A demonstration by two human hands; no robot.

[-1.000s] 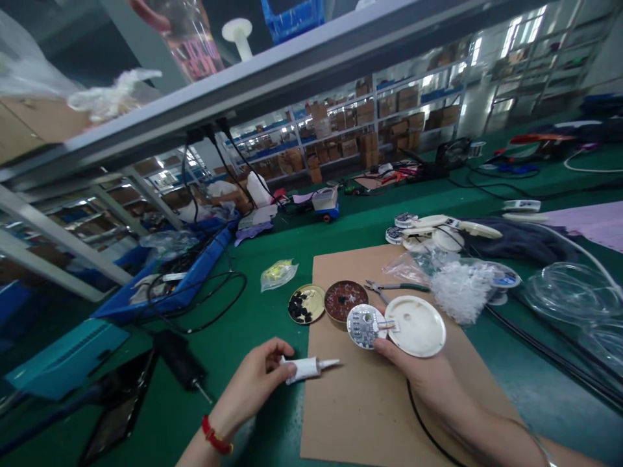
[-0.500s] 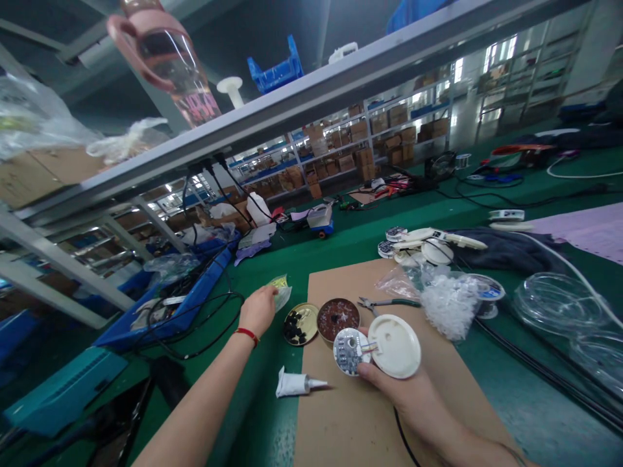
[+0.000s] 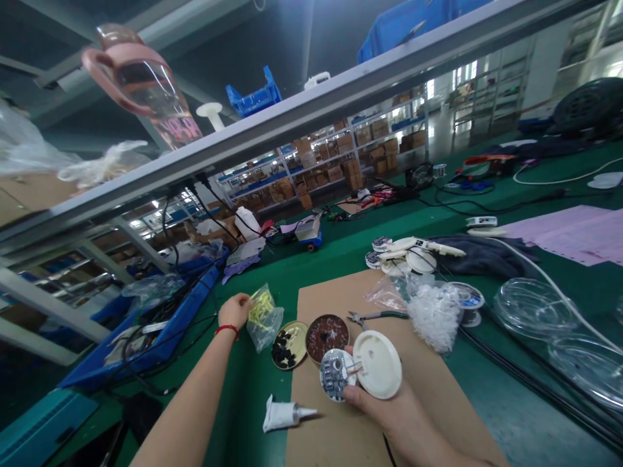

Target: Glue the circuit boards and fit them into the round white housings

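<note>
My left hand pinches the top of a small clear plastic bag holding yellow parts, lifted just off the green bench. My right hand holds a round white plastic housing together with a round circuit board, joined by thin coloured wires. A white glue tube lies on the brown cardboard sheet. Near my hands sit a gold tin lid of black pieces, a brown round tin and green-handled pliers.
A bag of white plastic bits and a small spool lie beyond the cardboard. Further back are stacked white housings and a dark cloth. A blue crate with cables sits left, clear coiled tubing right.
My left hand has let go of the glue tube, which now lies on the cardboard, and has picked up the small bag. My right hand still holds the housing and board.
</note>
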